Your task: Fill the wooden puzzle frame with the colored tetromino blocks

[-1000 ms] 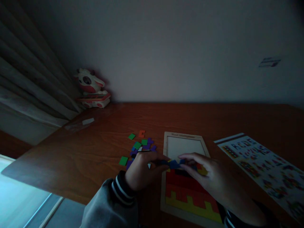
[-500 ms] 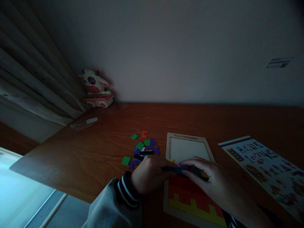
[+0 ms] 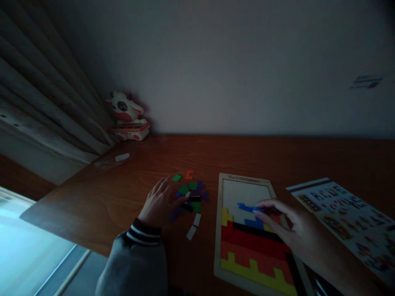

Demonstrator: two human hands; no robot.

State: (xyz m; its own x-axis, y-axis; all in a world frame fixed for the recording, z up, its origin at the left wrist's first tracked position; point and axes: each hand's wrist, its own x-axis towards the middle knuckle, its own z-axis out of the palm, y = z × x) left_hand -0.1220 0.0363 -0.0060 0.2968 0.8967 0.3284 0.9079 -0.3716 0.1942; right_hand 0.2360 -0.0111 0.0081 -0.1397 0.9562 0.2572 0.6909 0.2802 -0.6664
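Observation:
My right hand (image 3: pixel 277 218) pinches a blue puzzle piece (image 3: pixel 246 208) between thumb and fingers, just over the wooden puzzle board (image 3: pixel 217 242). Yellow, orange, red, black and blue pieces fill the board's near part, and a second blue piece (image 3: pixel 254 223) lies in it below the held one. The far part shows the bare pale base. To the left, my left hand (image 3: pixel 159 201) is open with fingers spread, beside and partly over a loose pile of pieces. In that pile are green pieces (image 3: pixel 193 186), a black bar (image 3: pixel 194 199) and purple pieces (image 3: pixel 205 196).
Two white pieces (image 3: pixel 191 233) lie between pile and board. An orange piece (image 3: pixel 189 175) is at the pile's far side. A printed pattern sheet (image 3: pixel 342 218) lies right of the board. A toy cow (image 3: pixel 128 117) stands at the back left, near the curtain (image 3: pixel 46 90).
My left hand has let go of the blue piece and moved left to the pile, opening out. My right hand keeps the piece and has shifted right. The white pieces have come into view.

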